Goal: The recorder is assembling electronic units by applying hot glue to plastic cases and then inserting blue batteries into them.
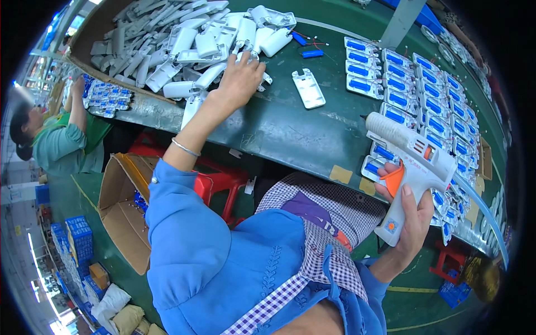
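Note:
My left hand (241,79) reaches into a heap of white plastic casings, its fingertips bent onto one white casing (245,32) at the heap's near right edge. How firmly they grip is partly hidden. My right hand (412,215) is wrapped round the handle of a white hot glue gun (427,153) with an orange trigger (393,178). Its nozzle points up and left, over the bench. Between the hands a single open casing (308,89) lies on the green bench (268,125). Blue battery cells (312,54) with thin wires rest beyond it.
Rows of casings fitted with blue cells (397,99) cover the right of the bench. A large cardboard box (84,47) holds the heap. Below stand a red stool (223,181) and an open carton (114,195). Another person (61,139) works at far left.

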`<action>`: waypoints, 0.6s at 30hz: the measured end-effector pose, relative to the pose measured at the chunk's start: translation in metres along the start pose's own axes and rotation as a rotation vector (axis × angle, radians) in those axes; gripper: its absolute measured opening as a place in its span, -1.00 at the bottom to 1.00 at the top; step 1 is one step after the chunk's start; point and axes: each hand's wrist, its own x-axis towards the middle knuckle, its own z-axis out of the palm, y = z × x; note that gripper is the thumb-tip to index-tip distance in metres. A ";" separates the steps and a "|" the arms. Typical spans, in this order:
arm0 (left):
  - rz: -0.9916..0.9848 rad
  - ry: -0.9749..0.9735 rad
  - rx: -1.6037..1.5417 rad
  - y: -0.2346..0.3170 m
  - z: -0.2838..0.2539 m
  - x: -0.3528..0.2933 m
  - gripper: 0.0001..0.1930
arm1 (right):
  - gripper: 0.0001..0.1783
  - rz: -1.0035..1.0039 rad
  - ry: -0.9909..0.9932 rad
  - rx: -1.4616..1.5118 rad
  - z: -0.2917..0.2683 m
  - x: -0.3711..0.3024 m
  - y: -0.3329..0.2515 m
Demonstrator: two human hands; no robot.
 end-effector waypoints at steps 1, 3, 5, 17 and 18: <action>0.018 -0.058 -0.061 -0.001 0.003 0.001 -0.79 | -0.54 0.002 0.010 -0.001 -0.001 -0.002 0.000; 0.122 -0.032 -0.019 -0.003 -0.001 0.003 -0.80 | -0.52 0.005 0.014 -0.002 -0.002 -0.004 -0.001; 0.116 -0.010 -0.027 -0.003 -0.009 0.009 -0.84 | -0.50 0.010 0.013 -0.002 -0.004 -0.007 -0.002; -0.520 0.104 -0.569 0.080 -0.003 0.028 -0.75 | -0.55 -0.022 0.059 0.042 -0.003 -0.007 -0.001; -0.520 0.106 -0.572 0.085 -0.004 0.031 -0.75 | -0.55 -0.014 0.033 0.056 -0.003 -0.008 -0.001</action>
